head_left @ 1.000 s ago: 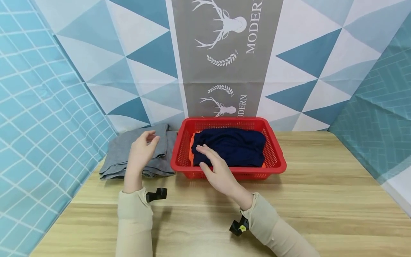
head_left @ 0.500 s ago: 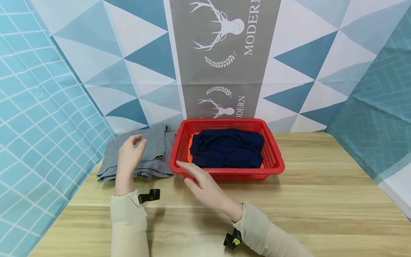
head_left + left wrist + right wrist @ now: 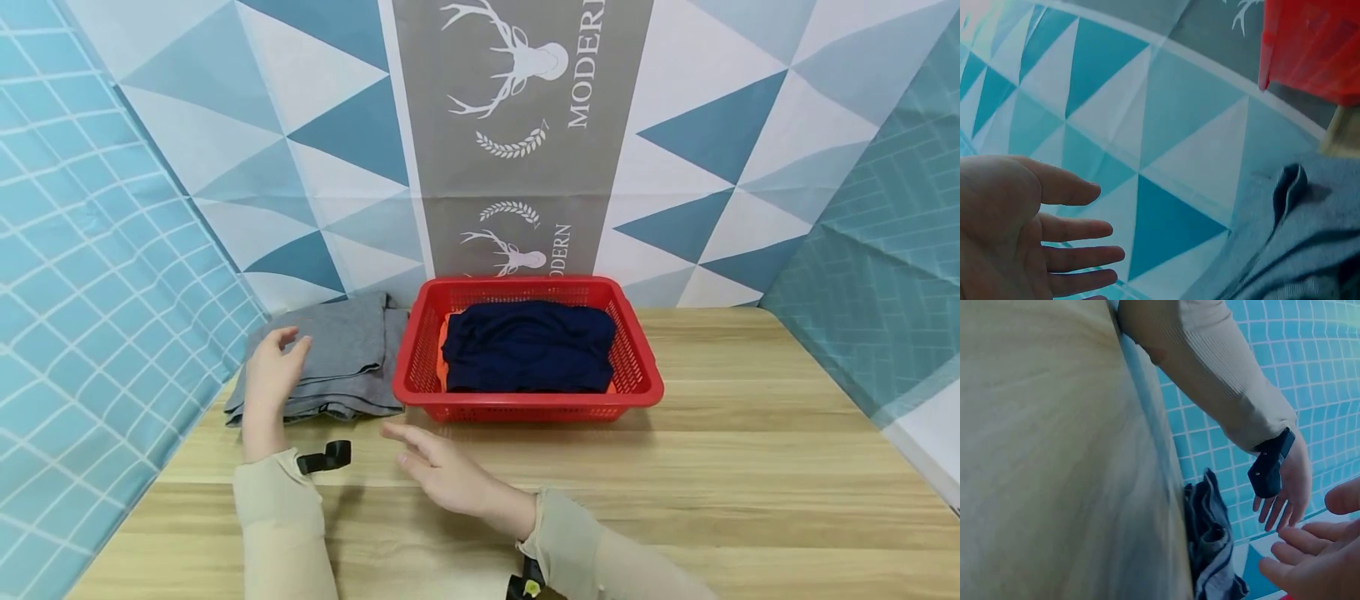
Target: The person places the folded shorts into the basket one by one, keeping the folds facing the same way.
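A folded grey garment [image 3: 330, 358] lies at the table's back left, beside a red plastic basket [image 3: 641, 375]. Inside the basket sits a folded navy garment [image 3: 528, 346] on top of something orange [image 3: 442, 354]. My left hand [image 3: 272, 371] hovers over the near left part of the grey garment [image 3: 1297, 250], fingers relaxed and holding nothing; the left hand [image 3: 1029, 231] shows spread fingers in the wrist view. My right hand [image 3: 431, 462] floats open above the table in front of the basket's left corner, empty. The right wrist view shows its fingertips [image 3: 1310, 556] near the left hand [image 3: 1288, 487].
The wooden table [image 3: 750, 467] extends to the right of the basket. Patterned blue and white backdrop walls [image 3: 112, 250] close in on the left, back and right sides. Beige sleeves and black wrist mounts [image 3: 326, 457] are in view.
My right hand has pulled back from the navy garment in the basket to the table in front. The left hand slid left and nearer along the grey garment.
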`<state>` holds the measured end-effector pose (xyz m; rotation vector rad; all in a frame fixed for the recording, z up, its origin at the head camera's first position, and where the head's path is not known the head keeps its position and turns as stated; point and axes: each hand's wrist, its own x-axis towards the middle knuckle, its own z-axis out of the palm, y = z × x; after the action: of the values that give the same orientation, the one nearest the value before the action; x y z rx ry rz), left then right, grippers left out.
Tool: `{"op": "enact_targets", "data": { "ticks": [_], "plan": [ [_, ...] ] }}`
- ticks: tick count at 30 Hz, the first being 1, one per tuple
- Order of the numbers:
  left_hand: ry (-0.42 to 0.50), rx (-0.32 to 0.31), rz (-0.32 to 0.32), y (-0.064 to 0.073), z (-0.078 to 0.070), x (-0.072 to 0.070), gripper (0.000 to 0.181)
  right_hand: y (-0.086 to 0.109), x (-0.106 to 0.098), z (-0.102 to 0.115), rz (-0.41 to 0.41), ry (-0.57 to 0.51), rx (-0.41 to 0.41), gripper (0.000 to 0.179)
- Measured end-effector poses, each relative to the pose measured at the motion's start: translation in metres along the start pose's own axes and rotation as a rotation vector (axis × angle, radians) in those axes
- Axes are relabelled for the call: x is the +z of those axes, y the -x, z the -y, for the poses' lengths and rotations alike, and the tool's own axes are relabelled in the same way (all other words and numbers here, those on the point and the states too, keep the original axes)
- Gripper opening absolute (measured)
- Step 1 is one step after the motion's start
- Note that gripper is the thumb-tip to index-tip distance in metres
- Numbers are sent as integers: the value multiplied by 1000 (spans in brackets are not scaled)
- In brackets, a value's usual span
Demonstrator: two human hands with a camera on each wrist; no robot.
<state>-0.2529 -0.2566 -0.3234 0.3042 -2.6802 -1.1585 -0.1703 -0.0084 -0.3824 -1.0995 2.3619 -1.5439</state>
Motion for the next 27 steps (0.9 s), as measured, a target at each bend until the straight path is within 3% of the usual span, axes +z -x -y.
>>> {"op": "enact_targets", "data": {
  "ticks": [7,15,27],
  "plan": [
    [-107,1,59,-9,24,-1,61,-12,12,-5,-11,20,140,47],
    [-153,-43,107,-18,41,-10,68,-41,33,-9,-42,-49,344,60],
    [-161,-102,119,-35,71,-12,79,-82,63,-25,-344,-123,533,70]
  ]
}}
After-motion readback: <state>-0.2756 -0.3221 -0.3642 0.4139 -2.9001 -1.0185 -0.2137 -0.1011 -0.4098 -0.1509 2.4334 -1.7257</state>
